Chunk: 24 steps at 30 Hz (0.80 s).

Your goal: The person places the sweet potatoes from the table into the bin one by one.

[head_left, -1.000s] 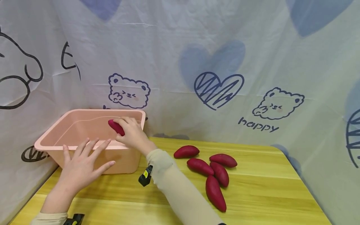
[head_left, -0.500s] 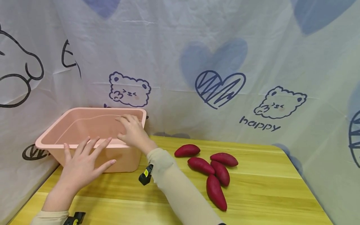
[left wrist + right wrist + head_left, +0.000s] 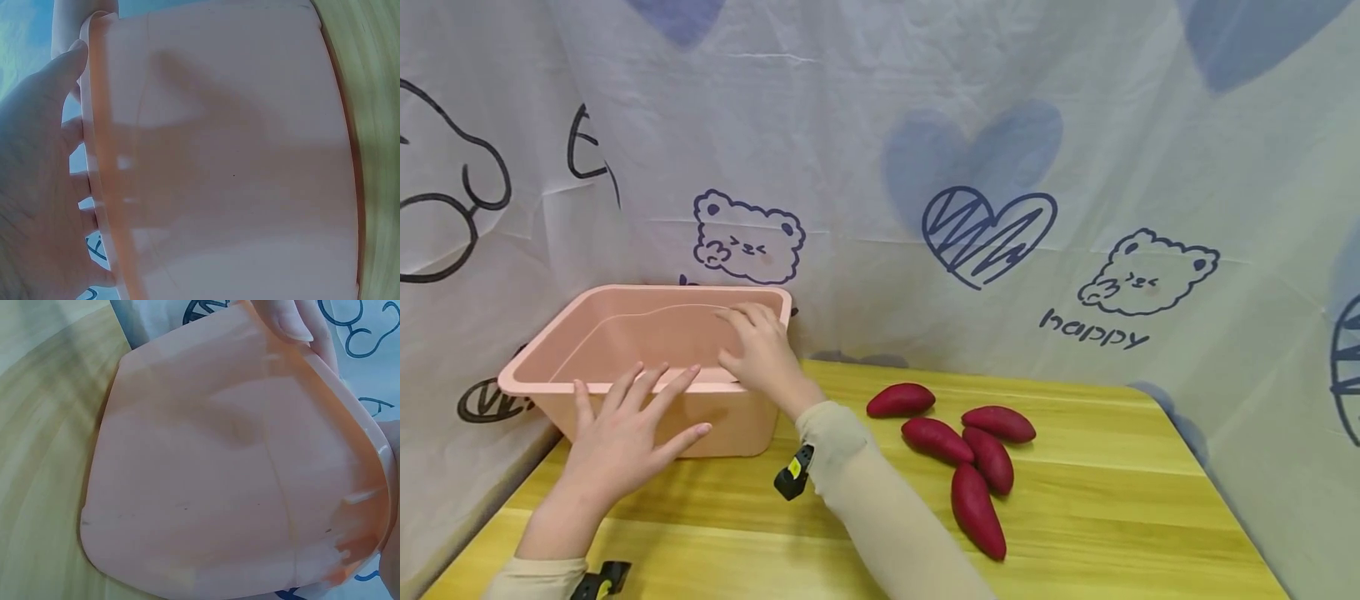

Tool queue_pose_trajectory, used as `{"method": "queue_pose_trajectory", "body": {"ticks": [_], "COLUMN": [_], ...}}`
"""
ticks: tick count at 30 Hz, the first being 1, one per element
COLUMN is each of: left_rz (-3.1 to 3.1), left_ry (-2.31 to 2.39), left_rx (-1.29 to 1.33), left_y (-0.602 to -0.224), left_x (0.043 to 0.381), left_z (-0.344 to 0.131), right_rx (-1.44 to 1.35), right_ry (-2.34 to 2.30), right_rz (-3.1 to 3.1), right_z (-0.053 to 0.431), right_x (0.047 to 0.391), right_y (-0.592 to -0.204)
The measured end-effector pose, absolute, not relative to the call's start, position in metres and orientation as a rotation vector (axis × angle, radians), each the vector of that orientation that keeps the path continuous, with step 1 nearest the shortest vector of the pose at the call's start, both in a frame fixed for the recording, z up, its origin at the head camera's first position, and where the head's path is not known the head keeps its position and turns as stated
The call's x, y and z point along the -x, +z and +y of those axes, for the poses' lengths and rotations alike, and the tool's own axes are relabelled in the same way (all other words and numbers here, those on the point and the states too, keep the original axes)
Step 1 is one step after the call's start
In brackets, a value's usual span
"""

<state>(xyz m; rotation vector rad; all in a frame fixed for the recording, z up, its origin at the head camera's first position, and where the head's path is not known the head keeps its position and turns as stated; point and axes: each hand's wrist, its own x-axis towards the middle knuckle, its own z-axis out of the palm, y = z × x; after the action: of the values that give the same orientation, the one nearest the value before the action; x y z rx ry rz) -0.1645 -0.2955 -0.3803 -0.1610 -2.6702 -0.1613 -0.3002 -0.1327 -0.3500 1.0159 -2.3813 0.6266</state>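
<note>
A pink plastic bin (image 3: 730, 425) stands at the table's left; its near wall hides part of its inside. My left hand (image 3: 621, 446) rests at its near rim with fingers spread and straight. In the left wrist view, the left thumb (image 3: 74, 59) lies along that rim. Over the bin's right end hovers my right hand (image 3: 763, 354), fingers loosely bent, with nothing seen between them. Several dark red sweet potatoes lie on the table right of the bin: one at the back (image 3: 901, 401), others bunched together, the nearest one (image 3: 977, 511) pointing toward me.
The wooden table (image 3: 1097, 508) runs to a rounded far right corner. A pale printed curtain (image 3: 865, 300) hangs behind it and along both sides, close behind the bin. A small black device (image 3: 793, 472) is strapped at my right wrist.
A second ago my right hand held a sweet potato over the bin; it has let go, and that sweet potato is out of sight. The left hand stays at the rim.
</note>
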Motion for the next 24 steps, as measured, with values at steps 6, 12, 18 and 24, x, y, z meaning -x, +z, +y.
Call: {"method": "queue_pose_trajectory", "body": {"ticks": [6,12,18,24], "left_rz": [-2.680,-2.679,-2.680,-2.679], "left_ry": [-0.162,-0.163,-0.164,-0.159], "left_rx": [0.166,0.170,0.169,0.169], "left_y": [-0.379,-0.379,-0.380,-0.380], "left_x": [0.164,0.163,0.164,0.165], "left_z": [-0.296,-0.297,-0.297,-0.297], "right_rx": [-0.940,-0.905,-0.944,-0.982], "right_ry": [0.693,0.721,0.819,0.916], "right_rz": [-2.266,-2.183,-2.146,-2.113], "right_z": [-0.125,-0.115,-0.100,-0.081], "right_x": [0.292,0.281,0.272,0.263], "right_y": [-0.358,-0.368,-0.378,-0.378]}}
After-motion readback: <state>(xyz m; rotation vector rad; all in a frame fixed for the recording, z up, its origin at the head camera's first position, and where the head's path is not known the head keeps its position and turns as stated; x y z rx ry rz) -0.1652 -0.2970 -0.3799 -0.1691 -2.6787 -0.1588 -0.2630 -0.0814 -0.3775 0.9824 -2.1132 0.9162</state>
